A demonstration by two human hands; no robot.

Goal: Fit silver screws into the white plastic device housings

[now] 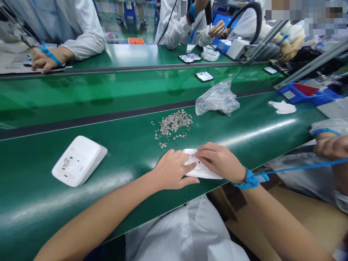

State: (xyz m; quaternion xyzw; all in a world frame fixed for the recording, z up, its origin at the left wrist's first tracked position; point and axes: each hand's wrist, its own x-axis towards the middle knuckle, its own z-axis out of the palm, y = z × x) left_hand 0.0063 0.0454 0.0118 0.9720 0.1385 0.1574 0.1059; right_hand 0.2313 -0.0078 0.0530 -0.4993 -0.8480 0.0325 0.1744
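A white plastic cover point(201, 169) lies on the green worktop in front of me, partly hidden under both hands. My left hand point(178, 169) rests on its left side with the fingers spread. From the right, my right hand point(219, 161) reaches over the cover, thumb and fingertips pinched together at its surface; whatever they hold is too small to make out. Just beyond the hands is a loose pile of small metal screws point(175, 123). A white boxy device point(78, 161) sits tilted in angle at the left, apart from both hands.
A clear plastic bag point(218, 98) lies behind the screws, a white cloth-like piece point(282, 107) farther right. Past a dark rail runs a green belt point(108, 85) carrying a black-edged part point(204, 76). Blue bins point(301, 95) stand right. People work opposite; another person's hands are at the right edge.
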